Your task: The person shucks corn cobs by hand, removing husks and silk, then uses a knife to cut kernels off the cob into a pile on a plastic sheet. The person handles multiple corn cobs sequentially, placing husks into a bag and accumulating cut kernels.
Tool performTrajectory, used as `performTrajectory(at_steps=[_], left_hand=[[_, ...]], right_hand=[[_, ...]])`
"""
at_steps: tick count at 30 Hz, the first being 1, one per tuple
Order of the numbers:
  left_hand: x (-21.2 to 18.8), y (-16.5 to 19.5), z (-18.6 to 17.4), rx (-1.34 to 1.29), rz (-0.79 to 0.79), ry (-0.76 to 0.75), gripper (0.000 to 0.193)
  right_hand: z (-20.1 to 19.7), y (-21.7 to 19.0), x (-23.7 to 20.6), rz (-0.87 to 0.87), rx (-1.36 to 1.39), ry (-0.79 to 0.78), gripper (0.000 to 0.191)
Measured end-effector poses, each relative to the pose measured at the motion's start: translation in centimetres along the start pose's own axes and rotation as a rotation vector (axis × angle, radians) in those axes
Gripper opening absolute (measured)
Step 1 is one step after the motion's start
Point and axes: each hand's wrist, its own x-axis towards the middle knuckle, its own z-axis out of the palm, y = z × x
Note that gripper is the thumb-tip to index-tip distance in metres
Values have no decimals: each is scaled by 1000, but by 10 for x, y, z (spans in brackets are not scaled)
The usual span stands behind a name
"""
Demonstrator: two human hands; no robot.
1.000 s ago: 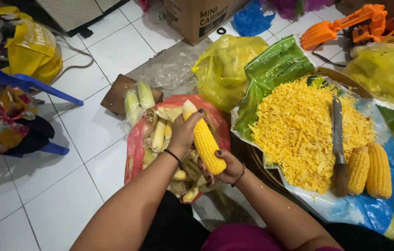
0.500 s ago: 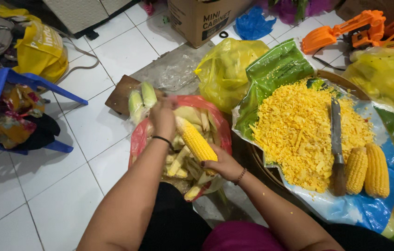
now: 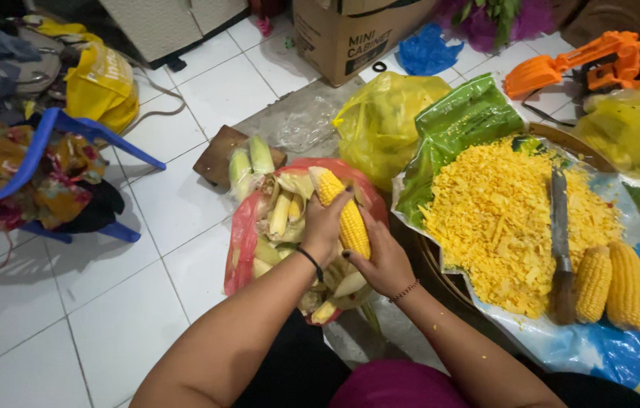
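A yellow corn cob [image 3: 344, 211] is gripped by both my hands above a red plastic bag [image 3: 242, 243] full of pale husks and bare cobs. My left hand [image 3: 325, 225] wraps its upper left side; a thin black band circles that wrist. My right hand [image 3: 382, 255] holds the cob from below and from the right, with a beaded bracelet at the wrist. To the right lies a heap of cut yellow kernels [image 3: 497, 215] on a plastic sheet, with a knife [image 3: 560, 234] across it and two whole peeled cobs [image 3: 611, 283] beside it.
Two unhusked green cobs [image 3: 250, 162] rest on a brown board. Yellow bags [image 3: 379, 121], a green bag [image 3: 459, 125], a cardboard box [image 3: 350, 34], orange tools [image 3: 599, 60] and a blue chair [image 3: 48, 174] with cloth surround the white tiled floor [image 3: 55, 302].
My left hand went out to the husk pile and came back onto the cob. The cob stayed in my right hand, tilting a little over the red bag.
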Motion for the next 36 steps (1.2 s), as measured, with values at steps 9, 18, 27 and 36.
performTrajectory(at_steps=[9,18,27,36], left_hand=[[1,17,-8,-24,-164,141,53],[54,-9,-58,128,278,24,33],[14,0,-31,3,-314,-18,61],[26,17,-47,33,-55,162,53]], right_hand=[[41,34,0,453,1194,-246,60],[21,38,-4,322,1499,-511,81],[18,31,2,557,1369,-336,68],[22,39,4,210,-203,-476,34]])
